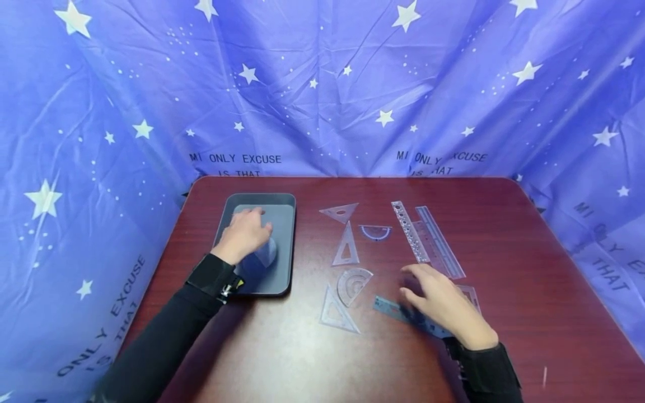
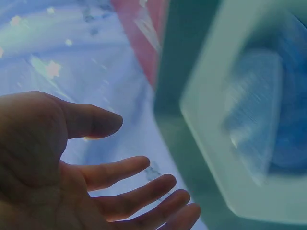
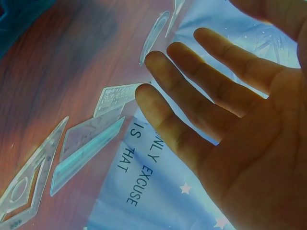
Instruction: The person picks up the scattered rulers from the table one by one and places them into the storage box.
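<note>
Over the grey tray my left hand hovers with thumb and fingers apart and nothing in its grasp. A clear plastic piece lies in that tray below the hand, partly covered by it in the head view; the left wrist view shows a blurred see-through sheet there. My right hand is above the table's right side, fingers extended and palm bare in the right wrist view. Beneath it a bluish ruler is partly hidden. A clear set square shows just past the wrist.
Beyond the right hand lie a ruler with round holes and a clear long ruler. Mid-table are a large protractor, a small blue-edged protractor and set squares. A starry blue curtain surrounds the table.
</note>
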Demonstrator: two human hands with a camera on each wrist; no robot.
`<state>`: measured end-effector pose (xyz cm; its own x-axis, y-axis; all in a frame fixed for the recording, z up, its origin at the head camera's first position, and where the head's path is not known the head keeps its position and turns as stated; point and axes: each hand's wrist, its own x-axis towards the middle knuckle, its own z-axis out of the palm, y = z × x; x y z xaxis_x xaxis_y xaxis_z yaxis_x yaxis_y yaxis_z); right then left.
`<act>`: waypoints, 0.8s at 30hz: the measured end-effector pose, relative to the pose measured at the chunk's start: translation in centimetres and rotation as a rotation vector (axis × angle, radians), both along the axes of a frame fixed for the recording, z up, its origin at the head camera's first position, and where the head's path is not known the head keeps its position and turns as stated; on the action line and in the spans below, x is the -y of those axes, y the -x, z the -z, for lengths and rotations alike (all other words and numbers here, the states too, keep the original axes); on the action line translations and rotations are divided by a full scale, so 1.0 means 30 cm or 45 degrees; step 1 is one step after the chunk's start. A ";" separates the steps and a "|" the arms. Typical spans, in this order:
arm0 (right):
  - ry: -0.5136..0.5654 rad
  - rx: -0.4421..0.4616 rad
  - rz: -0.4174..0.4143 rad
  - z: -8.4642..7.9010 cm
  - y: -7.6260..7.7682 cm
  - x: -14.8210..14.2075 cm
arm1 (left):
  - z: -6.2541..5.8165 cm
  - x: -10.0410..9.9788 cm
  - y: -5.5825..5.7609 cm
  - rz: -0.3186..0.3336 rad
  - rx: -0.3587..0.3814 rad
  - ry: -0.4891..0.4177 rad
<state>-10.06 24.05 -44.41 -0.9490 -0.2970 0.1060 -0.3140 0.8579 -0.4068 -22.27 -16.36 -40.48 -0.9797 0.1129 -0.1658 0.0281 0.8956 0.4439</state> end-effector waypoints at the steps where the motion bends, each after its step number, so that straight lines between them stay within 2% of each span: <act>1: 0.002 0.001 -0.001 0.000 0.001 0.002 | -0.012 -0.022 -0.015 0.012 -0.033 -0.009; 6: 0.020 0.002 0.004 -0.005 0.002 0.022 | -0.036 -0.121 -0.073 0.060 -0.158 -0.044; 14: 0.045 -0.050 -0.007 -0.008 0.014 0.049 | -0.035 -0.245 -0.154 0.145 -0.324 -0.108; 19: 0.060 -0.098 -0.015 -0.001 0.039 0.063 | -0.017 -0.305 -0.193 0.155 -0.354 -0.170; 24: 0.079 -0.112 -0.007 0.012 0.089 0.077 | 0.010 -0.359 -0.224 0.196 -0.354 -0.234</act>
<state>-12.72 21.73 -44.76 -0.9335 -0.2928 0.2069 -0.3556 0.8301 -0.4295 -15.54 -5.59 -40.79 -0.9536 0.2657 0.1415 0.2987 0.7773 0.5536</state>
